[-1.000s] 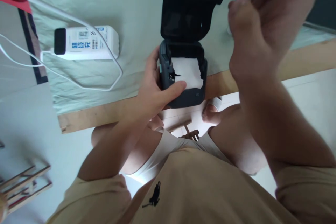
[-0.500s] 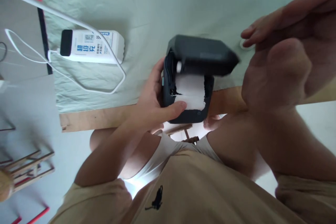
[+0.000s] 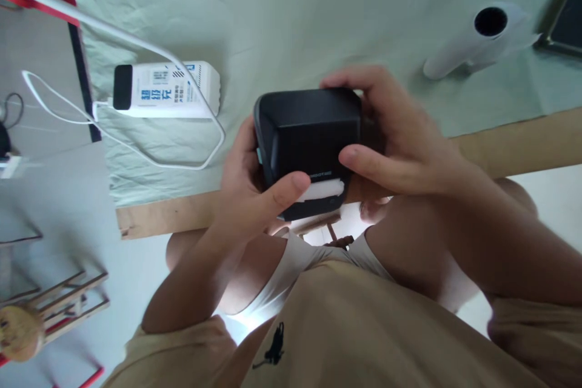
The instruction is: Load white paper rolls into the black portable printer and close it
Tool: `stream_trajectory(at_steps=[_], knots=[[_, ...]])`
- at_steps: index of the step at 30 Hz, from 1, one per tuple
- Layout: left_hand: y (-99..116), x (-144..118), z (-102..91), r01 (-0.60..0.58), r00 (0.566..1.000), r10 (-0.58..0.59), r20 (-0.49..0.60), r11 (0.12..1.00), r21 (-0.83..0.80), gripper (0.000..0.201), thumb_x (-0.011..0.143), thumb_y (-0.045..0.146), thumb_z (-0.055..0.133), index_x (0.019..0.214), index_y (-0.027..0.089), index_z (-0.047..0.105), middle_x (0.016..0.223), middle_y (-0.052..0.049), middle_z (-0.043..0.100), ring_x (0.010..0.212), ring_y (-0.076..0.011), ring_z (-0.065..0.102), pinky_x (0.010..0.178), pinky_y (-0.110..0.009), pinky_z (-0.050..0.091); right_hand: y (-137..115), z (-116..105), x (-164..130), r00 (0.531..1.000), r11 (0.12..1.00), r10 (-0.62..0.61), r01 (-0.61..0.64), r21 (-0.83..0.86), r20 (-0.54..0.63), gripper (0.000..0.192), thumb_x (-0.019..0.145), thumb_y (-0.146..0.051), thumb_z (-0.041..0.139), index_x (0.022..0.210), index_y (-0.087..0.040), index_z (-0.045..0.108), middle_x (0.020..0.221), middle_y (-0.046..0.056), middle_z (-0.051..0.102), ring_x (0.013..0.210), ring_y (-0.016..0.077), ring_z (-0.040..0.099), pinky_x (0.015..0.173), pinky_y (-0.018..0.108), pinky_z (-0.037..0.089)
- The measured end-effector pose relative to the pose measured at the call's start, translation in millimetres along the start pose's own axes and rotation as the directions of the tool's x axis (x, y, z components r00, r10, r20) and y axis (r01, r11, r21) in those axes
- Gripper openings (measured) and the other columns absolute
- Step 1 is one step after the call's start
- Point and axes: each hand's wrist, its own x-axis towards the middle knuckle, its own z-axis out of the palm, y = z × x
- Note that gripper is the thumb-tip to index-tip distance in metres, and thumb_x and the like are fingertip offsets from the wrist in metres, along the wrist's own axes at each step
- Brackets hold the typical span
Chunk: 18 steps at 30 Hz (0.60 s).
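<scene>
Hands | left hand point(image 3: 248, 191) and right hand point(image 3: 400, 133) clasp closed black printer point(image 3: 309, 145) from opposite sides

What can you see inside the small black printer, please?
The printer has its lid shut between the left hand and right hand. Only a white paper strip pokes out in front; the inside is hidden.

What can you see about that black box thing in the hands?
The black box is a small printer of matte, plastic-looking material with rounded corners. Its lid is shut, and a white paper strip pokes out of a slot near the front, under small lettering. The left hand grips its left side, thumb by the paper; the right hand clasps its right side. It sits over the table edge.
</scene>
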Motion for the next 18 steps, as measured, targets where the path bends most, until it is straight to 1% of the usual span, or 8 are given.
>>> stream_trajectory(at_steps=[2, 4, 7, 9, 13, 15, 17, 18], knots=[[-2, -2, -7.6, -0.006, 1.0, 0.006, 0.004, 1.0, 0.011, 0.047, 0.085, 0.031, 0.082, 0.13, 0.027, 0.07, 0.111, -0.003, 0.077, 0.096, -0.0214, 0.074, 0.075, -0.028, 0.065, 7, -1, 2, 0.994, 0.998, -0.058, 0.055, 0.028, 0.096, 0.052, 0.091, -0.057, 0.062, 0.137, -0.034, 0.05, 0.133, 0.004, 0.065, 0.107, 0.0223, 0.071, 0.082, 0.038, 0.064], [-6, -3, -12.9, -0.002, 1.0, 0.002, 0.0, 1.0, -0.002, 0.047, 0.086, 0.035, 0.08, 0.13, 0.026, 0.07, 0.111, -0.005, 0.076, 0.094, -0.0225, 0.074, 0.071, -0.027, 0.065, 13, -3, 4, 0.985, 0.995, -0.098, 0.094, 0.035, 0.141, 0.055, 0.09, -0.055, 0.064, 0.137, -0.032, 0.048, 0.133, 0.004, 0.065, 0.103, 0.0201, 0.07, 0.084, 0.038, 0.062], [-10, -2, -15.0, 0.023, 1.0, -0.023, -0.019, 1.0, 0.003, 0.046, 0.087, 0.038, 0.078, 0.131, 0.027, 0.068, 0.109, -0.005, 0.075, 0.085, -0.0204, 0.073, 0.061, -0.024, 0.061, 15, -4, 6, 0.986, 0.996, -0.091, 0.092, 0.005, 0.14, 0.057, 0.089, -0.055, 0.065, 0.137, -0.031, 0.047, 0.133, 0.005, 0.065, 0.102, 0.0202, 0.069, 0.085, 0.039, 0.062], [-10, -1, -13.8, 0.061, 0.996, -0.057, -0.063, 0.997, 0.049, 0.046, 0.088, 0.037, 0.077, 0.132, 0.029, 0.067, 0.104, -0.005, 0.075, 0.078, -0.0178, 0.072, 0.053, -0.021, 0.056, 16, -3, 7, 0.984, 0.995, -0.098, 0.102, -0.02, 0.15, 0.055, 0.088, -0.053, 0.065, 0.135, -0.03, 0.048, 0.131, 0.005, 0.066, 0.101, 0.0208, 0.068, 0.084, 0.038, 0.062], [-7, 4, -10.1, 0.121, 0.985, -0.104, -0.137, 0.985, 0.125, 0.051, 0.081, 0.042, 0.081, 0.129, 0.028, 0.067, 0.091, -0.003, 0.073, 0.07, -0.0184, 0.071, 0.046, -0.021, 0.049, 29, 0, 9, 0.976, 0.985, -0.15, 0.161, -0.063, 0.156, 0.06, 0.086, -0.052, 0.069, 0.138, -0.032, 0.047, 0.127, 0.005, 0.067, 0.096, 0.021, 0.069, 0.078, 0.037, 0.062], [-5, 6, -8.1, 0.107, 0.987, -0.091, -0.129, 0.987, 0.12, 0.052, 0.08, 0.044, 0.081, 0.126, 0.027, 0.067, 0.093, -0.004, 0.074, 0.08, -0.0211, 0.074, 0.054, -0.024, 0.055, 38, 3, 9, 0.972, 0.977, -0.198, 0.207, -0.058, 0.127, 0.065, 0.085, -0.052, 0.071, 0.142, -0.036, 0.044, 0.128, 0.004, 0.067, 0.096, 0.0212, 0.069, 0.075, 0.036, 0.062], [-4, 8, -4.7, 0.08, 0.993, -0.073, -0.088, 0.995, 0.068, 0.05, 0.083, 0.052, 0.077, 0.125, 0.027, 0.067, 0.107, -0.005, 0.075, 0.099, -0.025, 0.075, 0.072, -0.03, 0.063, 43, 5, 8, 0.97, 0.971, -0.224, 0.23, -0.056, 0.099, 0.069, 0.085, -0.053, 0.072, 0.144, -0.038, 0.041, 0.126, 0.003, 0.067, 0.095, 0.0213, 0.069, 0.072, 0.035, 0.062], [-3, 9, -2.2, 0.066, 0.995, -0.064, -0.073, 0.998, 0.025, 0.048, 0.086, 0.056, 0.073, 0.124, 0.027, 0.067, 0.116, -0.005, 0.075, 0.108, -0.0267, 0.073, 0.082, -0.034, 0.064, 43, 6, 7, 0.974, 0.975, -0.206, 0.212, -0.061, 0.091, 0.069, 0.085, -0.055, 0.071, 0.146, -0.038, 0.04, 0.125, 0.003, 0.067, 0.095, 0.0216, 0.069, 0.072, 0.035, 0.062]])
